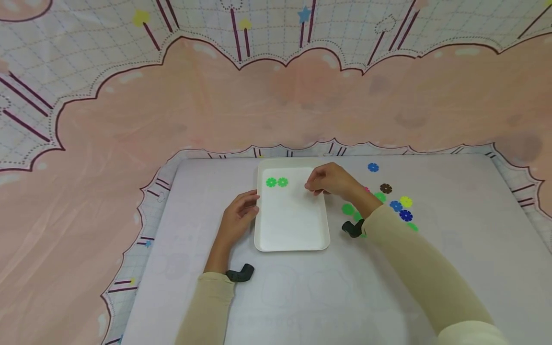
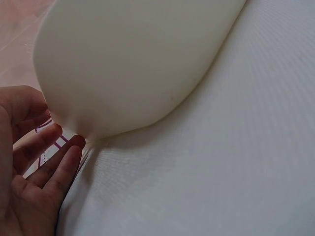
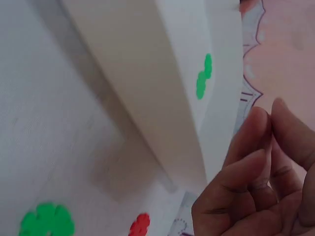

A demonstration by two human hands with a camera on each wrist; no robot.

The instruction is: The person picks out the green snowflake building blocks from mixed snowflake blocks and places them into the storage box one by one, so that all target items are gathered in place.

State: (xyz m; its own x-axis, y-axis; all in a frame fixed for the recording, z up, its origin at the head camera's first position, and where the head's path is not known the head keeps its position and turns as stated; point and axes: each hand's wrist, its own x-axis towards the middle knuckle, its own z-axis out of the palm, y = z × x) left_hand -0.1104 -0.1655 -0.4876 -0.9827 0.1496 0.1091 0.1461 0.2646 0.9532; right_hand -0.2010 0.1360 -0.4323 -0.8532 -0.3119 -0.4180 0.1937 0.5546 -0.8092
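A white rectangular tray lies on the table, with two green flower-shaped pieces side by side near its far left corner. My left hand is at the tray's left side; in the left wrist view its loosely bent fingertips touch the outer wall. Over the tray's right part hovers my right hand, its fingers bent. In the right wrist view the thumb and index fingertips meet or nearly meet. No piece shows between them, though something small could be hidden there.
Right of the tray lie scattered flower-shaped pieces: a blue one, a brown one, a yellow one, a dark blue one and several green ones. My right forearm partly covers them. A red piece shows in the right wrist view.
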